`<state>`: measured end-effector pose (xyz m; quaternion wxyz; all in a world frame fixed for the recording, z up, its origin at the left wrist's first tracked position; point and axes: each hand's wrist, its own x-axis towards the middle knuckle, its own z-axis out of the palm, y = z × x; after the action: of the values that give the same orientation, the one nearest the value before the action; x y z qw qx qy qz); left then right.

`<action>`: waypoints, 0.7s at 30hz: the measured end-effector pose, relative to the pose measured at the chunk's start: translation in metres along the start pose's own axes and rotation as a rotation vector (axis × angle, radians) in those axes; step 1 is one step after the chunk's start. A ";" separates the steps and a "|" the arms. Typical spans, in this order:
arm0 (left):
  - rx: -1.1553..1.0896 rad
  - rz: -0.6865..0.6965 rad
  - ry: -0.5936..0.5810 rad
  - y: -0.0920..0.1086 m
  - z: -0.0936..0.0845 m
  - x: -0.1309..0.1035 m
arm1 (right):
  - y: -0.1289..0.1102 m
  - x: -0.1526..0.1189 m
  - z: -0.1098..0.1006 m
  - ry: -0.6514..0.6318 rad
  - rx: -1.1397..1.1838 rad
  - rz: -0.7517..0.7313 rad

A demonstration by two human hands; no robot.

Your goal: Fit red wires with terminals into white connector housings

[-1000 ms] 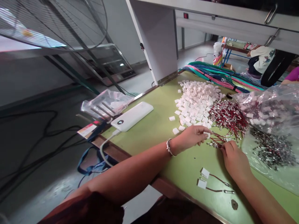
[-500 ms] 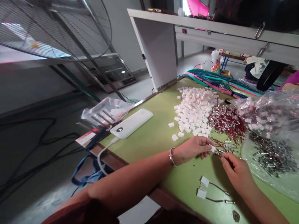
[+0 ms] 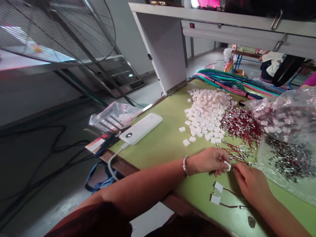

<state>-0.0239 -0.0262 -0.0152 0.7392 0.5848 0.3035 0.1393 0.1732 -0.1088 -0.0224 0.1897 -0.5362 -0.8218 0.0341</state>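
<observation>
My left hand (image 3: 213, 161), with a bracelet at the wrist, pinches a small white plastic connector housing (image 3: 227, 166) between thumb and fingertips. Close beside it, my right hand (image 3: 249, 181) is closed in a pinch, its fingertips almost at the housing. A short wire seems to be in that pinch, mostly hidden by the fingers. Below the hands lie two white housings (image 3: 215, 198), each with a short dark red wire (image 3: 228, 206) ending in a metal terminal. Just behind the hands, several loose red wires (image 3: 234, 149) with metal terminals are spread on the green tabletop (image 3: 170, 144).
A heap of white housings (image 3: 204, 112) stands beyond the hands, next to a pile of red wires (image 3: 243, 126). Clear plastic bags (image 3: 283, 112) of parts lie right. A white power bank (image 3: 142, 128) with a cable is left. Bundled coloured cables (image 3: 222, 82) line the back.
Both hands have shifted slightly down in the view, the left also a little to the right. The metal terminal seen between them earlier no longer shows. The camera view has tilted slightly.
</observation>
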 end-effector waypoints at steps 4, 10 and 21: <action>0.091 -0.033 -0.011 -0.006 0.007 -0.001 | 0.000 -0.009 0.009 -0.124 0.036 0.030; 0.673 0.166 0.095 0.015 -0.008 -0.012 | -0.012 -0.004 0.008 -0.200 0.171 0.113; 1.240 -0.012 0.593 0.012 -0.038 0.006 | 0.018 0.009 0.006 0.078 0.014 0.144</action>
<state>-0.0405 0.0100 -0.0108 0.1542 0.8353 0.5199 0.0901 0.1834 -0.0925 -0.0300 0.2222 -0.5936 -0.7728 0.0326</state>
